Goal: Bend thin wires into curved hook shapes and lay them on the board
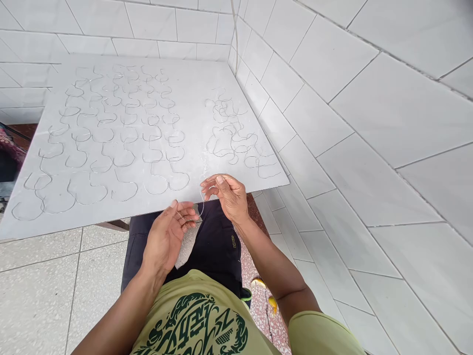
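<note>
A thin bent wire (203, 202) hangs between the two hands, just below the near edge of the desk (74, 219). Its long axis runs from about 1 o'clock at the top, where the right hand (229, 197) pinches it between thumb and fingertips, down in a curve toward 7 o'clock, where it meets the left hand (166, 237). The right hand is closed on the wire and sits nearer its upper end. The left hand is half open, its fingers loosely curled at the lower curve, and it is impossible to tell whether they grip the wire or only touch it. Beyond the hands, at 10 o'clock, rows of wire hooks (156, 193) lie flat on the desk, with a looser tangled cluster (225, 154) of them at 12 o'clock. White marble tiles (369, 123) line the wall at 3 o'clock, and dark trousers (218, 246) show beneath the hands.
</note>
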The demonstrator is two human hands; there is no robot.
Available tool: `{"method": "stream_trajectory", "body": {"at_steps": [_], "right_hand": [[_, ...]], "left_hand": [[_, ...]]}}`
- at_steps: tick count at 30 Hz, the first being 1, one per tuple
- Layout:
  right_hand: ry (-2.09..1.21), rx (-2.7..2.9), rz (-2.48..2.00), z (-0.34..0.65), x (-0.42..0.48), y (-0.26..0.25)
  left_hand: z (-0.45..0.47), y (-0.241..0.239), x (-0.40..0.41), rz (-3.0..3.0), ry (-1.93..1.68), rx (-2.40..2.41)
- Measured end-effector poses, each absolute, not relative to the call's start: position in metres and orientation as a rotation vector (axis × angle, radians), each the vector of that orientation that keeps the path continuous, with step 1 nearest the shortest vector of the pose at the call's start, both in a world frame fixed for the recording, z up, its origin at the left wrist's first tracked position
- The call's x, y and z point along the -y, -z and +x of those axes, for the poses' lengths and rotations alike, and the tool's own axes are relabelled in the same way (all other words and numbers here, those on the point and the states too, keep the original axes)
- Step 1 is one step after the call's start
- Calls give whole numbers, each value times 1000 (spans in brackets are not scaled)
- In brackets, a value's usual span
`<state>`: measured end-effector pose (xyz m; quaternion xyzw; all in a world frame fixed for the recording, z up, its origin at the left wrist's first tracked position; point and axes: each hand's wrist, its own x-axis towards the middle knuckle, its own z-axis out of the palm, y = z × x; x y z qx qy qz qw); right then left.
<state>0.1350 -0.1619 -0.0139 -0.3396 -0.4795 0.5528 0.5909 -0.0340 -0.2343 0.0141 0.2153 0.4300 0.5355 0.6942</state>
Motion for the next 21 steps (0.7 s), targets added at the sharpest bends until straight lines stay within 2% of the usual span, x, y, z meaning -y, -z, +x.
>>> {"method": "stream_trajectory", "body": {"at_steps": [7, 21], "right_hand": [[-1440, 1022, -667, 137, 162, 19], [-1656, 1173, -577, 138, 160, 25]], "left_hand": [[-24, -17, 240, 604, -1437, -854], [-19, -28, 233, 619, -1338, -898]]}}
